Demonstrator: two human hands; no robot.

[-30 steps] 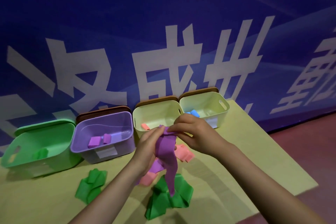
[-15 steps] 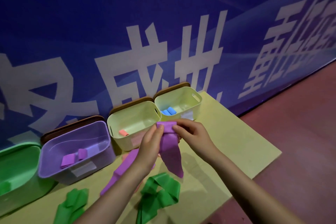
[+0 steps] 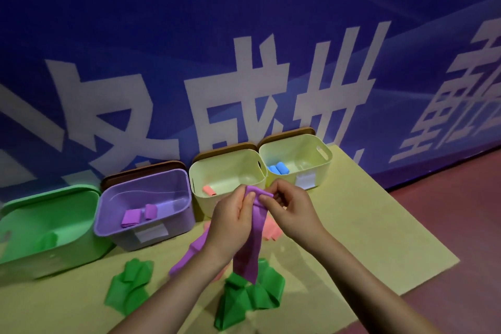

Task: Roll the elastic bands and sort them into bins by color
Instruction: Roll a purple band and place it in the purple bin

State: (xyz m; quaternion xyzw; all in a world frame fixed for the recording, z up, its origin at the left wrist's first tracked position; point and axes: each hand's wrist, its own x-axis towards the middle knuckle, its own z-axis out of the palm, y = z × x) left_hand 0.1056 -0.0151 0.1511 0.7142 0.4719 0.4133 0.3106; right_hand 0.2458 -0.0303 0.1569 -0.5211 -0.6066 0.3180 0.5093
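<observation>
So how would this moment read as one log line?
step: rolling | both hands pinch purple band top | tail hangs | purple bin: two rolls

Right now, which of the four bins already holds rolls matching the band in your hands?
The purple bin, second from the left: two purple rolls lie in it. The others hold green, pink and blue.

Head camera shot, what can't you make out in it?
- Green bin: cut off by the left edge; its contents are a dim blur.
- Purple band: its top is covered by the fingers of the left hand and right hand.
- Pink bands on the mat: mostly behind the hands.
- Bin labels: too small to read.
</observation>
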